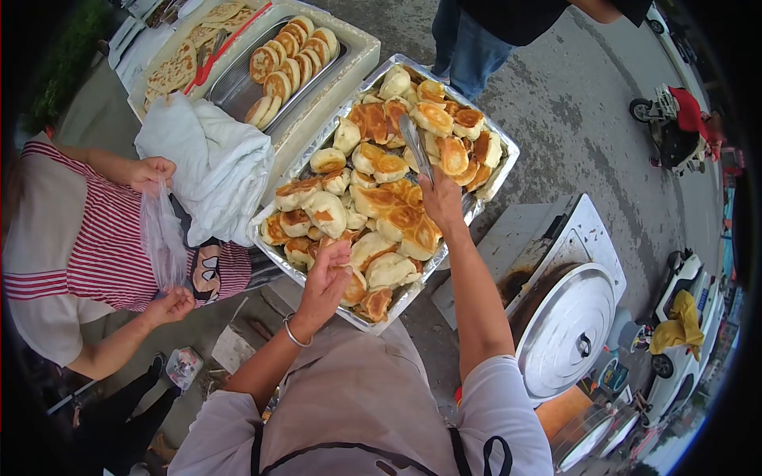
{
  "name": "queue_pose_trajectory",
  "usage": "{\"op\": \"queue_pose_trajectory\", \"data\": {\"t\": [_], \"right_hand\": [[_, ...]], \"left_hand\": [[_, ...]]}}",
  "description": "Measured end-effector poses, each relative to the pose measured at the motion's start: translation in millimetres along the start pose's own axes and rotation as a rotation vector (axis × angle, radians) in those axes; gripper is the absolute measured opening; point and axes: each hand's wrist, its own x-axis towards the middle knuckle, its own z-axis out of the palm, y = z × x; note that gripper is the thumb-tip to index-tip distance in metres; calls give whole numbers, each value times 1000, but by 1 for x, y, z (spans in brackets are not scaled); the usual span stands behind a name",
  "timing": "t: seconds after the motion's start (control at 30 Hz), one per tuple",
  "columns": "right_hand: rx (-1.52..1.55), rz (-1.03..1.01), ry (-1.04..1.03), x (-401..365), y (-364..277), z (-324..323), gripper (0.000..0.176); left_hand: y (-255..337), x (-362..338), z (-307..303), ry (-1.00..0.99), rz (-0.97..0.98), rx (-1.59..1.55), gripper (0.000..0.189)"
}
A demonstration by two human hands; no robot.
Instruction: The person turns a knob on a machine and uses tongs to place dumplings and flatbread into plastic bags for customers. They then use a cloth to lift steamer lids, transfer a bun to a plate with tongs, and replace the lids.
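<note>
A foil-lined tray [508, 165] heaped with browned buns [397, 208] lies in front of me. My right hand [441, 198] is closed around metal tongs [416, 146], whose tips rest among the buns near the tray's far part. Over the near left edge is my left hand [324, 278], a bracelet on its wrist. Its fingers are bent and close to the buns; whether they hold anything is hidden.
At the left a co-worker in a striped apron [111, 238] holds a clear plastic bag [163, 238]. A white cloth [210, 163] lies beside a box of flatbreads [369, 49]. Right stands a lidded pot [567, 329]. Another person in jeans [479, 51] stands beyond the tray.
</note>
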Motion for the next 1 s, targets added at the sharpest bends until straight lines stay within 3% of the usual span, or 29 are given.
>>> {"op": "queue_pose_trajectory", "data": {"t": [0.23,0.53,0.77,0.93,1.0], "right_hand": [[84,126,-78,18,6,-5,35],[-2,16,-15,12,0,-3,31],[-174,-108,176,-17,-10,-12,38],[-182,-62,71,-69,10,-48,35],[-100,43,-25,-89,20,-65,32]], "left_hand": [[-6,6,-9,-6,-6,-20,43],[-8,-1,-22,14,-21,-3,37],[-10,-3,-24,-18,-40,8,34],[-16,-5,-29,-16,-36,7,34],[-19,-4,-32,-14,-31,-2,34]]}}
